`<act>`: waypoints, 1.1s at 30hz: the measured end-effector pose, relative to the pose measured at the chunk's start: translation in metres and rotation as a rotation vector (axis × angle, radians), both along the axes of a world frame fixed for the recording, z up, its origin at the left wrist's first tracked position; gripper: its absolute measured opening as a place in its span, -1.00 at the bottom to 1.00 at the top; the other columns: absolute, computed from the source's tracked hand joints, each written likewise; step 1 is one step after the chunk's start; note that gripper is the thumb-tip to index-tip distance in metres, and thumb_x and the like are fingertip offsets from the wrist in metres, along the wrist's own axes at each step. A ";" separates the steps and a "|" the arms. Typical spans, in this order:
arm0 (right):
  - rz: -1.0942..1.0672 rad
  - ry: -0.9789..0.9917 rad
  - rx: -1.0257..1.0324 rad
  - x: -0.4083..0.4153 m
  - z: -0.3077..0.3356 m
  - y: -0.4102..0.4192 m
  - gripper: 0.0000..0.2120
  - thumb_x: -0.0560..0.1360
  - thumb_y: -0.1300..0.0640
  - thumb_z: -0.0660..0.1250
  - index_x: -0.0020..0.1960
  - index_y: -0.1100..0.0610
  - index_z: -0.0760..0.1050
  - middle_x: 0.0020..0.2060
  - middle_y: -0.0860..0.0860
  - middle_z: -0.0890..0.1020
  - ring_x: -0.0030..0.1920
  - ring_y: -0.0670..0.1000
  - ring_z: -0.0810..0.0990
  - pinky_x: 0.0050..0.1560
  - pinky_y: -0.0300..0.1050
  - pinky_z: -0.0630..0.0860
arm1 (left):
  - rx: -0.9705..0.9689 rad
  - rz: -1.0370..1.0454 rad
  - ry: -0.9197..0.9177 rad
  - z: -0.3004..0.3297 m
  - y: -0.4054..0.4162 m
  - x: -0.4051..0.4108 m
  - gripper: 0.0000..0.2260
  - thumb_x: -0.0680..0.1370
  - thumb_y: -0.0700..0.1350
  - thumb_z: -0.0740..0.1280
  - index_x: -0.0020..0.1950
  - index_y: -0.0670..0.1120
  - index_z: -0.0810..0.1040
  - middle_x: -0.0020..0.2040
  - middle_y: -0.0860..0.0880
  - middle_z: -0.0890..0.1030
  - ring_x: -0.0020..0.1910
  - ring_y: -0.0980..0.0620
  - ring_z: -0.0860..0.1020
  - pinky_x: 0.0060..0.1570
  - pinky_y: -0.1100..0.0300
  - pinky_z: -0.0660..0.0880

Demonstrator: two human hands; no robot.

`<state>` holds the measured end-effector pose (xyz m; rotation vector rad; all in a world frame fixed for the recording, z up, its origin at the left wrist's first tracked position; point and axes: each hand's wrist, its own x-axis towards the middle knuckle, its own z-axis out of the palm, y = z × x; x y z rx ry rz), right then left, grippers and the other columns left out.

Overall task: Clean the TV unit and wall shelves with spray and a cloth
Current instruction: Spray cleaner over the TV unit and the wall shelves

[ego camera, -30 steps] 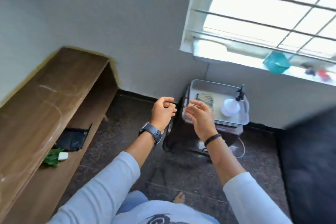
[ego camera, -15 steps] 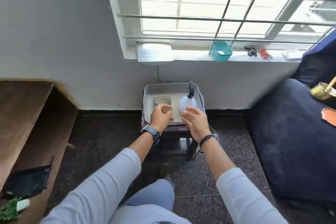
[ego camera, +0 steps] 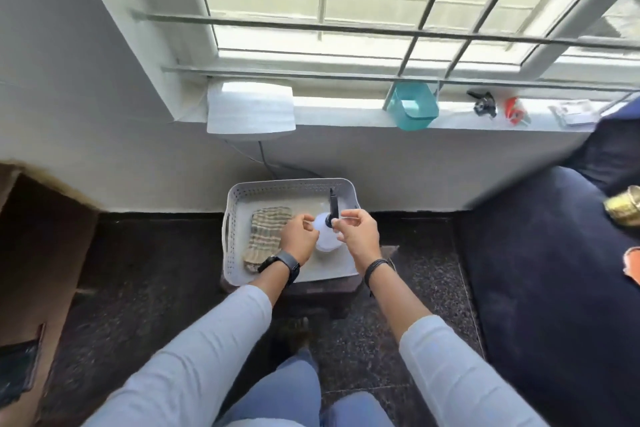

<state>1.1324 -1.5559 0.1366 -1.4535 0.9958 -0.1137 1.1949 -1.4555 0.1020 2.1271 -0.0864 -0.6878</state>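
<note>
One folded striped cloth (ego camera: 266, 236) lies at the left of one grey tray (ego camera: 291, 185), beside it the left hand (ego camera: 298, 238) and right hand (ego camera: 356, 236), both loosely curled and holding nothing, flanking one white spray bottle (ego camera: 326, 234) standing upright in the tray.

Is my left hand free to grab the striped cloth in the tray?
Probably yes. The left hand hovers at the striped cloth, holding nothing, and nothing covers the cloth in the tray.
</note>
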 end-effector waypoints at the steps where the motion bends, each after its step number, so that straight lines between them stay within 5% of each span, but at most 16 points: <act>1: 0.029 0.036 -0.051 0.007 -0.006 -0.006 -0.80 0.40 0.21 0.44 -0.12 0.00 0.45 -0.11 0.08 0.62 -0.07 0.05 0.60 -0.01 -0.01 0.57 | 0.017 -0.004 0.017 -0.007 -0.008 0.007 -0.72 0.46 -0.28 0.34 0.17 -0.21 0.50 0.02 -0.12 0.57 0.03 -0.10 0.54 0.02 0.16 0.43; 10: 0.377 0.158 -0.274 0.036 -0.035 -0.035 -0.46 0.43 0.03 0.45 0.32 0.09 0.32 0.11 0.01 0.46 0.12 -0.01 0.48 0.10 -0.15 0.46 | 0.124 -0.163 0.091 -0.054 -0.044 0.015 -0.58 0.44 -0.16 0.39 0.30 -0.07 0.46 0.25 -0.13 0.49 0.25 -0.13 0.42 0.17 0.13 0.34; 17: 0.486 0.154 -0.272 0.044 -0.043 -0.047 -0.68 0.48 0.13 0.38 0.20 0.12 0.43 -0.14 -0.12 0.54 -0.05 -0.09 0.55 0.02 -0.01 0.59 | 0.082 -0.052 0.046 -0.073 -0.052 0.008 -0.73 0.47 -0.24 0.33 0.16 -0.05 0.56 0.20 -0.10 0.55 0.20 -0.07 0.45 0.09 0.19 0.33; 21: 0.456 0.106 -0.281 0.049 -0.035 -0.042 -0.81 0.50 0.19 0.33 0.11 0.14 0.48 -0.20 -0.17 0.53 -0.16 -0.22 0.53 0.02 -0.12 0.57 | 0.024 -0.042 0.000 -0.070 -0.050 0.004 -0.70 0.50 -0.15 0.32 0.23 -0.07 0.52 0.17 -0.09 0.56 0.17 -0.07 0.47 0.11 0.05 0.42; 25: 0.402 0.045 -0.255 0.053 -0.018 -0.042 -0.89 0.49 0.18 0.31 0.01 0.05 0.46 -0.20 -0.09 0.60 -0.16 -0.10 0.61 -0.09 -0.24 0.57 | -0.057 -0.013 -0.032 -0.049 -0.047 0.002 -0.58 0.44 0.11 0.21 0.20 -0.09 0.50 0.12 -0.07 0.57 0.10 -0.03 0.51 0.06 -0.03 0.46; 29: 0.433 -0.037 -0.304 0.051 0.011 -0.036 -0.86 0.50 0.14 0.34 0.03 -0.01 0.44 -0.23 -0.20 0.54 -0.18 -0.20 0.57 -0.16 -0.42 0.47 | -0.080 -0.056 -0.125 -0.013 -0.033 0.004 -0.68 0.53 0.01 0.28 0.23 -0.10 0.47 0.12 -0.07 0.58 0.05 -0.05 0.54 0.01 -0.03 0.46; 33: 0.426 -0.164 -0.325 0.049 0.037 -0.018 -0.87 0.52 0.19 0.30 0.04 0.02 0.49 -0.23 -0.19 0.58 -0.21 -0.28 0.59 -0.15 -0.39 0.50 | -0.033 -0.114 -0.253 0.015 -0.009 0.011 -0.74 0.53 0.06 0.26 0.13 -0.06 0.46 -0.01 -0.02 0.57 -0.03 -0.06 0.52 -0.05 0.00 0.44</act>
